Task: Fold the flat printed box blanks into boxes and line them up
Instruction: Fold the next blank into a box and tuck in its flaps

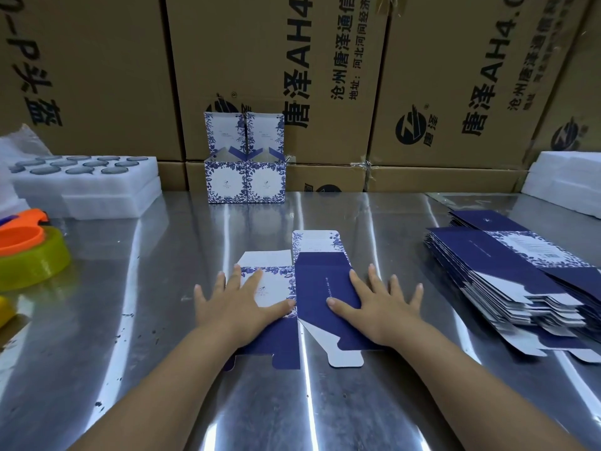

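Note:
A flat blue and white printed box blank [317,281] lies on the steel table [162,320] in front of me. My left hand [240,301] presses flat on its white floral panel, fingers spread. My right hand [377,304] presses flat on its dark blue panel, fingers straight. Two folded boxes [245,182] with lids open stand side by side at the table's far edge. A stack of several flat blanks [507,278] lies to the right.
Large brown cartons [276,76] form a wall behind the table. White foam trays [87,187] with round items sit at far left, with more white foam [566,187] at far right. A yellow-green and orange tape dispenser [29,252] lies at the left edge.

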